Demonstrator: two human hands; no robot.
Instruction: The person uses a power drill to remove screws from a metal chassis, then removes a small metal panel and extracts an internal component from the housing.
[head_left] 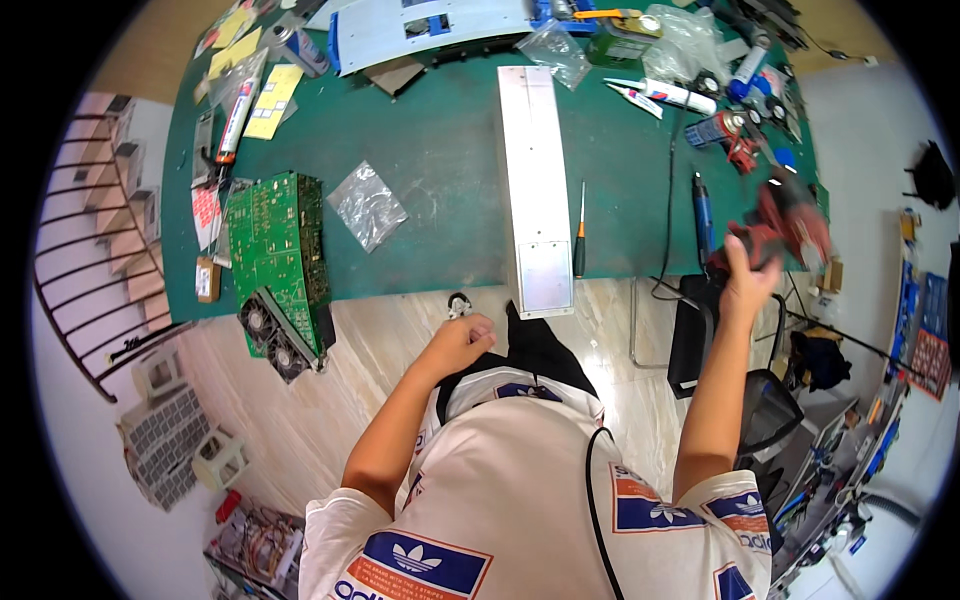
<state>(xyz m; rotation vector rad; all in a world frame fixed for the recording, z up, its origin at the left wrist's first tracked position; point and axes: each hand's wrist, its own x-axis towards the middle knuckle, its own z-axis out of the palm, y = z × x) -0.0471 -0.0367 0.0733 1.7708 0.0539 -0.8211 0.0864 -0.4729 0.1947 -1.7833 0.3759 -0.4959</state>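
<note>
At the right edge of the green table, my right hand (pixel 750 285) grips a red and black cordless drill (pixel 790 220), smeared by motion. My left hand (pixel 462 345) hovers before my waist, short of the table edge. Its fingers are curled, and whatever may be inside them is hidden. Between my hands lies a long white metal case (pixel 533 160), its near end jutting past the table edge, with a pale rectangular panel (pixel 545 277) on that end. Just right of the case rests a screwdriver (pixel 580 240) with a black and orange handle.
A green circuit board (pixel 265 235) with fans (pixel 270 335) overhangs the table edge at left. Beside it lies a clear plastic bag (pixel 368 205). A blue pen-shaped tool (pixel 703 215), a black cable (pixel 672 170), tubes (pixel 680 96) and a spray can (pixel 715 128) crowd the right side.
</note>
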